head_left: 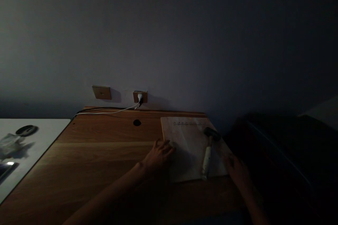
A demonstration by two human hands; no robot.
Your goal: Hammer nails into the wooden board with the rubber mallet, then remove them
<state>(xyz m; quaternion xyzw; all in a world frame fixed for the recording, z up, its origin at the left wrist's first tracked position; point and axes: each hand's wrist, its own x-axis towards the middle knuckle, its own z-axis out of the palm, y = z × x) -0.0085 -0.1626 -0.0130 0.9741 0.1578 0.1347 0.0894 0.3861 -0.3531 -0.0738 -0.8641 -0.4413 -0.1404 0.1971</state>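
Note:
A pale flat board (188, 151) lies on the right part of a wooden desk, with a row of small marks or bits (188, 123) near its far edge. On the board rests a hammer (207, 158), its dark head (212, 133) pointing away and its light handle towards me. My left hand (160, 154) is at the board's left edge, fingers bent and apart, the fingertips over the edge. At the board's near right edge is my right hand (237, 170), its fingers partly curled; deep shadow hides whether they grip the edge.
The wooden desk (105, 158) has a round dark hole (137, 122). Cables (111, 113) run along its back to a wall socket (140, 97). A blank wall plate (101, 92) is further left. On the white table (42, 140) lie a dark round object (26, 130) and a crumpled plastic bag (12, 144).

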